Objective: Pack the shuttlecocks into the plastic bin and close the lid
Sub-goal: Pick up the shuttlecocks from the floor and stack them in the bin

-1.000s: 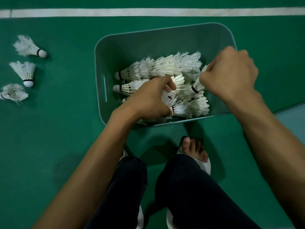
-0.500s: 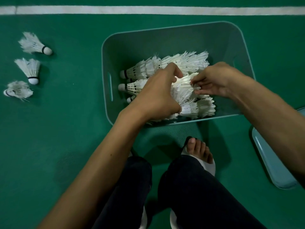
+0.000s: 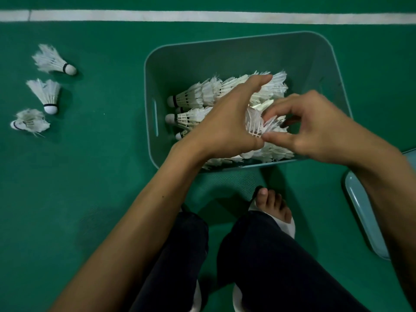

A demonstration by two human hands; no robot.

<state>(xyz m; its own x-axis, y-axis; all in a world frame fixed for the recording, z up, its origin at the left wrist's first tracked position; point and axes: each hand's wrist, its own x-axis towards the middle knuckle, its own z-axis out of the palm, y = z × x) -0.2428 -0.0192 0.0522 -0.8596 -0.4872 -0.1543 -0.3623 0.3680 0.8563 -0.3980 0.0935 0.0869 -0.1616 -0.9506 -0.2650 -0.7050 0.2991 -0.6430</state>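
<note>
A grey-green plastic bin (image 3: 315,55) stands open on the green floor, its near half filled with rows of white feather shuttlecocks (image 3: 193,97) lying on their sides. My left hand (image 3: 225,124) is inside the bin, curled around a shuttlecock (image 3: 254,122) near the middle of the pile. My right hand (image 3: 315,129) pinches the feathers of the same shuttlecock from the right. Three loose shuttlecocks lie on the floor to the left: one (image 3: 54,61), a second (image 3: 46,95) and a third (image 3: 29,121). The bin's lid (image 3: 362,212) lies on the floor at the right edge, partly behind my right forearm.
A white court line (image 3: 202,16) runs across the floor beyond the bin. My knees in dark trousers (image 3: 258,266) and a bare foot in a white sandal (image 3: 274,206) are just in front of the bin.
My right hand has come from the bin's right edge toward the middle and now meets my left hand on one shuttlecock. The view has shifted, bringing the lid into sight.
</note>
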